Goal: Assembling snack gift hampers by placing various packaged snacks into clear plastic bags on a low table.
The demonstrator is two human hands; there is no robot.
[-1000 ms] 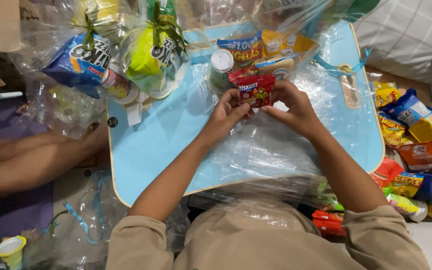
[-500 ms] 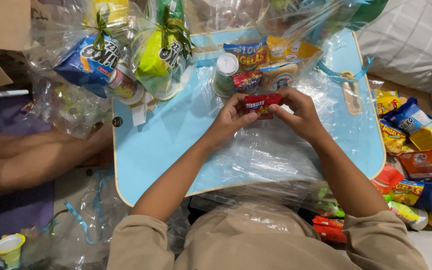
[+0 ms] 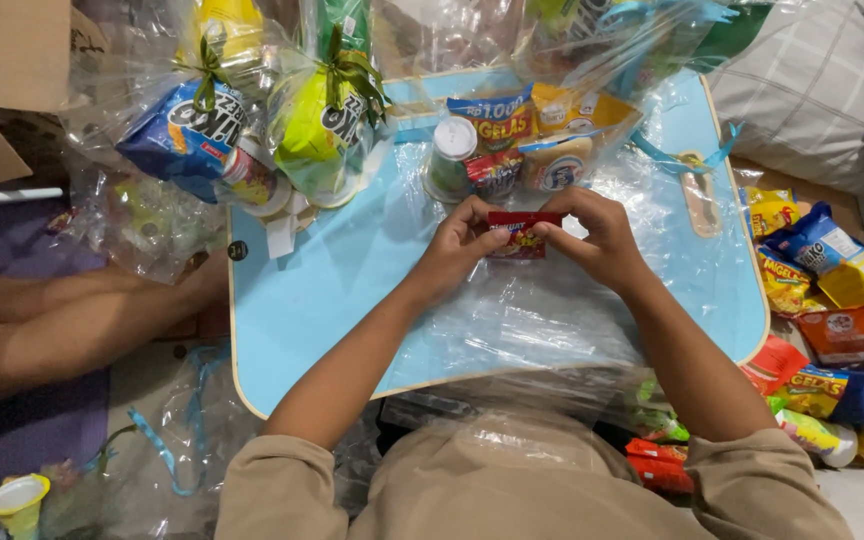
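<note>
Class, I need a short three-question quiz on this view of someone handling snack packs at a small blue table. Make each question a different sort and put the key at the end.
1. True or false: both hands hold the red packet.
2. Multiple choice: the group of snacks with the green cup stands on (a) the blue table, (b) the floor, (c) the person's lap.
3. Fill in: the loose snack packs on the floor lie to the person's ____ side.

Key
1. True: the left hand and right hand pinch it from either end, above the clear wrap.
2. a
3. right
</note>
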